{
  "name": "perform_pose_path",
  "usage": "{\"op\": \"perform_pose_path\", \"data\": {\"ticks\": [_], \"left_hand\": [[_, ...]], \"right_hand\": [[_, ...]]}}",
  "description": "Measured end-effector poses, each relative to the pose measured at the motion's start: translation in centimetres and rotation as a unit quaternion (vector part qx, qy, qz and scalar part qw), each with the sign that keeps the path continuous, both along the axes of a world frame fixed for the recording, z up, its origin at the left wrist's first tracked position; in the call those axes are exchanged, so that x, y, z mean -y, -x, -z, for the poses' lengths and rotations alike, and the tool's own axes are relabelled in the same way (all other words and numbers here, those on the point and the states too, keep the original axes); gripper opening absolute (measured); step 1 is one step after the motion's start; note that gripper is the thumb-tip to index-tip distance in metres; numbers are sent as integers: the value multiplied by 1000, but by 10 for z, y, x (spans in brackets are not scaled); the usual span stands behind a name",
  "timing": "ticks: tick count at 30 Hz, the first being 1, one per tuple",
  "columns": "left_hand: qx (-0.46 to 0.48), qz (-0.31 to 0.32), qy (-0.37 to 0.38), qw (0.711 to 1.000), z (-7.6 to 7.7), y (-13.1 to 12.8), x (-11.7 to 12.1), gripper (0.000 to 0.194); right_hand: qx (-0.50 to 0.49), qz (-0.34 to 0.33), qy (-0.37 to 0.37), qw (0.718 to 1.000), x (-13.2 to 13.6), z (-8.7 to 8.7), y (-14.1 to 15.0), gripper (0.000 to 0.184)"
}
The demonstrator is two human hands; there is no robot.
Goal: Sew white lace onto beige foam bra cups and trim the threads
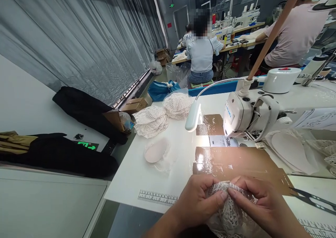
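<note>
A white lace piece (228, 213) is bunched between my two hands at the front edge of the table. My left hand (201, 199) pinches its upper edge between thumb and fingers. Close beside it, my right hand (262, 199) grips the same edge, with the thumbs almost touching. The lower part of the lace hangs down and runs out of the picture. Just beyond my hands lies brown tape (233, 161) stuck on the table before the sewing machine (241, 115). A pale cup-shaped pad with sheer lace (156, 152) rests to the left.
Two lace stacks (152, 120) stand at the table's far left. Black thread snips (312, 199) lie at the right, near more pale pads (286, 148). A lamp (193, 116) on a bent arm hangs over the table. Co-workers (201, 56) sit at machines further back.
</note>
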State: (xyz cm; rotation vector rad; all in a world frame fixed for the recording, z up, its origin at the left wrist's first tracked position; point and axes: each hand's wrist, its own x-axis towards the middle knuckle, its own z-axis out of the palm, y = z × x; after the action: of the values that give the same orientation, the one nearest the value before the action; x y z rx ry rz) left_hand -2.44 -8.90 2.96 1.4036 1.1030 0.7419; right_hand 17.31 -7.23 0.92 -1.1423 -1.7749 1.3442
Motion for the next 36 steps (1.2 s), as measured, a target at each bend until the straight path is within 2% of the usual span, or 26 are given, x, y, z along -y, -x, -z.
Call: {"op": "perform_pose_path", "data": {"ticks": [3,6,8,12,14,16,19,23,26,28,30,32,33,35,36], "left_hand": [[-2,-11,-7,1000,2,-4,-2,36],[-7,-14,-22,1000,2,-6,-3,35],[22,-5,7,1000,1,-6,-4,35],[134,32,130,982,0,-3,-9,43],[151,36,146,977,0,-3,-11,45],[156,30,132,978,0,-5,-13,42],[187,8,120,975,3,-12,-13,41],[241,-41,152,958,15,-27,-12,46],[276,-87,179,940,21,-28,-16,49],[275,-134,182,934,13,-17,-21,49],[239,-199,145,939,-4,3,-27,45],[151,-272,55,949,-25,25,-35,38],[77,-296,-7,952,-34,34,-40,35],[-106,-290,-158,938,-42,41,-52,33],[-202,-257,-239,914,-40,37,-59,32]], "right_hand": [[20,14,15,1000,-5,1,-3,31],[6,-10,52,999,-11,0,-6,30],[-13,-23,72,997,-13,-1,-7,33],[-57,3,107,993,-11,-4,-8,35],[-82,9,136,987,-10,-6,-9,35],[-107,4,167,980,-10,-7,-11,36],[-158,-6,216,963,-13,-7,-12,38],[-222,-1,270,937,-18,-4,-7,41],[-229,11,252,940,-23,-4,-6,38],[-209,33,215,954,-27,-4,-11,37],[-166,70,177,968,-31,-3,-23,39],[-100,112,134,980,-35,-3,-37,40],[-62,120,111,985,-37,-3,-44,39],[9,102,62,993,-41,-5,-54,38],[44,84,39,995,-44,-6,-56,37]]}}
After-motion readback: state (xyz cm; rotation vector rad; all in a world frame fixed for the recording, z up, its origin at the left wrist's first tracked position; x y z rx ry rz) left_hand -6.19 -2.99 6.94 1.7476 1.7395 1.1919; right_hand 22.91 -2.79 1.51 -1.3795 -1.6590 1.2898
